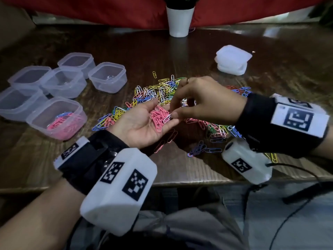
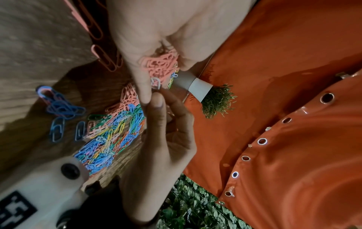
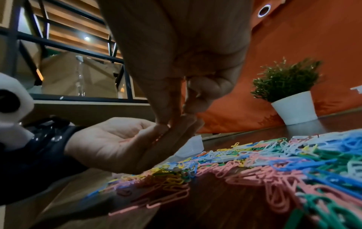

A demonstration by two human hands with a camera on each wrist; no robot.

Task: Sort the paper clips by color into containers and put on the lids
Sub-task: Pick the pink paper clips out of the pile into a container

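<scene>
Left hand (image 1: 142,121) held palm up above the near edge of the clip pile (image 1: 167,98), fingers loosely cupped around a bunch of pink clips (image 1: 159,117) lying in the palm. Right hand (image 1: 201,101) reached in from the right, thumb and forefinger pinched together at a white clip (image 1: 167,118) on the edge of that bunch; confirmed in the left wrist view, white clip (image 2: 155,82) just beside the thumb tip. Mixed clips spread over the wooden table (image 1: 180,170) between and under both hands. 6 clear containers (image 1: 108,77) grouped at left, all lidless; nearest one (image 1: 56,118) filled with pink clips plus a few blue. Stack of lids (image 1: 232,59) far right. White plant pot (image 1: 180,20) at the far edge.
</scene>
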